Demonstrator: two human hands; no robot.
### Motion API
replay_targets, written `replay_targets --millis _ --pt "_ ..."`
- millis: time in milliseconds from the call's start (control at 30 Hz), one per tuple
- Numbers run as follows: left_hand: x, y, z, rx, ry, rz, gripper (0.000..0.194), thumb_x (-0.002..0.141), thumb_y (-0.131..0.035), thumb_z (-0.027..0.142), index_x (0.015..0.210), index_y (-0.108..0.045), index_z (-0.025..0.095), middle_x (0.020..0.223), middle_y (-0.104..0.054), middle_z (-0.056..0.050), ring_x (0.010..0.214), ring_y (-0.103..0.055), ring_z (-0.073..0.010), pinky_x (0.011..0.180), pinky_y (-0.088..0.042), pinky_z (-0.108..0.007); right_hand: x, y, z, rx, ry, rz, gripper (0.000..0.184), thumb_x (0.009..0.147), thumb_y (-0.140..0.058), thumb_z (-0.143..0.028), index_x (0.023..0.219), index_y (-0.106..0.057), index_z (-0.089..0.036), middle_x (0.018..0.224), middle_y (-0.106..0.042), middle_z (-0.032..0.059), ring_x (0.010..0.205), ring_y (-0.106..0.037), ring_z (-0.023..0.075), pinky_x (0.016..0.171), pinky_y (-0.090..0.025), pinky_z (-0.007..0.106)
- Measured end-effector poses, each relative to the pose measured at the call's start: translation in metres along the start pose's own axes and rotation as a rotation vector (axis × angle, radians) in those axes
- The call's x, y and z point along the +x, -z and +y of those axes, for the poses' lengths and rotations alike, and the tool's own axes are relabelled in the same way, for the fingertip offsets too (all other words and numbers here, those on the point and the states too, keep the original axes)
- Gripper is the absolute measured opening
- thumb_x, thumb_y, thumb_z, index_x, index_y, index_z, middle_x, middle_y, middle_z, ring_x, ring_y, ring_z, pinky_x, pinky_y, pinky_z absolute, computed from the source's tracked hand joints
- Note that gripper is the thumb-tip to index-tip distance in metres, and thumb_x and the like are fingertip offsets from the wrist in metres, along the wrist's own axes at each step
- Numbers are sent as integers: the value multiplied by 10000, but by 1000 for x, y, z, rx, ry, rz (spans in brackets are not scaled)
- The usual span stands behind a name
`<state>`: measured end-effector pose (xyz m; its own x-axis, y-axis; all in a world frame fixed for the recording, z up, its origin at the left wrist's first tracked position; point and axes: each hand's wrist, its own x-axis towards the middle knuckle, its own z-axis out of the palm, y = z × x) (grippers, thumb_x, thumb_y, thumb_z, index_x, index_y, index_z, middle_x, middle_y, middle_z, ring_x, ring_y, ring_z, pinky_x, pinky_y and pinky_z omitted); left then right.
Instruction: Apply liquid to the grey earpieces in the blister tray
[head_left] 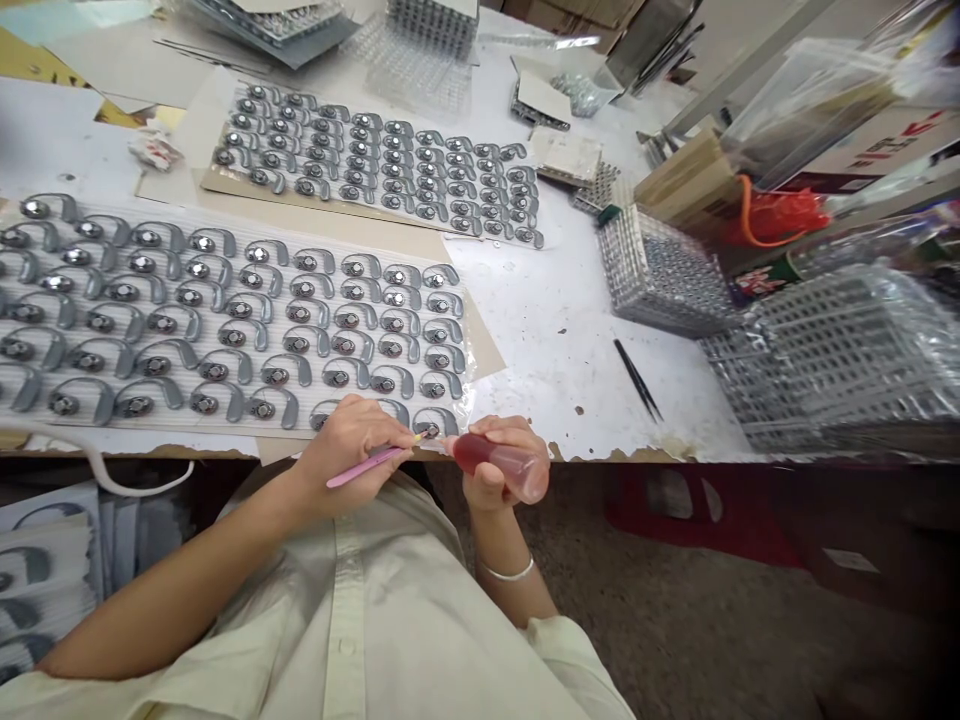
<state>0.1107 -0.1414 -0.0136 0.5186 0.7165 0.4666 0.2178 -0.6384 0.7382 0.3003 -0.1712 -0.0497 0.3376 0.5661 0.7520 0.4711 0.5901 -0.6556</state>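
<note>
My left hand (346,440) is closed around a slim pink tool (365,467), whose exact kind I cannot make out. Its narrow yellowish end points at the grey hook-shaped piece (438,417) at the front right corner of the ribbed sheet (247,425). In my right hand (517,436) is a clear squeeze bottle (491,462) with red liquid inside. The bottle lies tilted, nozzle toward that same piece; whether it touches is too small to tell. Rows of similar grey hooks with round metallic parts cover the sheet, and my left fingers hide part of the front row.
Behind lies a second board (330,195) of hook-shaped pieces. Black tweezers (637,380) rest on the table (540,340) at right. Clear plastic trays (832,360) and a cardboard box (690,185) stand farther right. A white cable (97,460) hangs at the left front edge.
</note>
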Motion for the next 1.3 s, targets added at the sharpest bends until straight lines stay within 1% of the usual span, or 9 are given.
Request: replay_targets --millis 600,667,767,833,900,1000,1100,1200,1300 --pt "-2 0 -2 -24 10 -4 103 830 -626 130 887 -650 213 867 -732 -15 730 -657 -148 780 -425 -335 3 -4 -1 118 -22 47 326 780 -618 -508 849 -554 -197 675 -499 -19 594 -558 140 475 -499 301" --pt "-3 0 -1 -25 26 -7 106 829 -629 134 897 -649 213 873 -730 -14 738 -656 -150 794 -422 -339 11 -4 -3 181 -87 176 326 775 -625 -515 804 -550 -199 676 -497 -21 579 -550 128 425 -468 262" --pt "-6 -1 1 -32 62 -6 106 830 -633 145 906 -653 216 859 -728 -12 732 -653 -153 811 -428 -346 30 2 -4 274 -322 364 304 840 -533 -512 775 -505 -217 659 -489 -44 456 -492 84 319 -362 196" --pt "-7 0 3 -42 71 13 116 831 -633 141 912 -655 221 845 -726 -4 737 -655 -149 804 -440 -337 43 11 -2 323 -534 352 341 867 -457 -538 744 -468 -220 596 -477 -65 365 -436 65 293 -313 183" --pt "-7 2 5 -49 79 57 118 826 -644 140 912 -656 221 833 -724 3 741 -662 -144 784 -455 -318 53 20 1 377 -667 333 385 829 -496 -572 699 -446 -213 558 -485 -73 355 -441 66 321 -343 193" --pt "-8 8 6 -36 51 157 135 811 -668 135 925 -653 205 860 -729 -10 754 -679 -148 770 -482 -307 61 31 7 444 -809 287 425 732 -606 -598 657 -485 -198 560 -528 -64 459 -542 91 510 -515 277" --pt "-8 13 3 29 -23 227 172 801 -671 107 951 -648 187 893 -733 -35 773 -689 -159 768 -500 -310 66 35 9 516 -933 196 464 677 -631 -642 636 -529 -192 571 -554 -49 579 -606 115 691 -563 349" --pt "-6 14 1 105 -78 247 179 807 -658 98 963 -640 184 886 -732 -33 756 -685 -149 752 -502 -296 74 33 12 550 -983 157 513 644 -620 -694 658 -541 -188 552 -545 -44 515 -572 103 551 -522 279" --pt "2 10 2 165 -131 238 192 823 -631 90 998 -616 168 885 -726 -39 734 -668 -138 727 -491 -287 84 26 16 525 -1000 144 574 605 -624 -731 782 -559 -189 563 -549 -47 374 -443 57 343 -317 185"
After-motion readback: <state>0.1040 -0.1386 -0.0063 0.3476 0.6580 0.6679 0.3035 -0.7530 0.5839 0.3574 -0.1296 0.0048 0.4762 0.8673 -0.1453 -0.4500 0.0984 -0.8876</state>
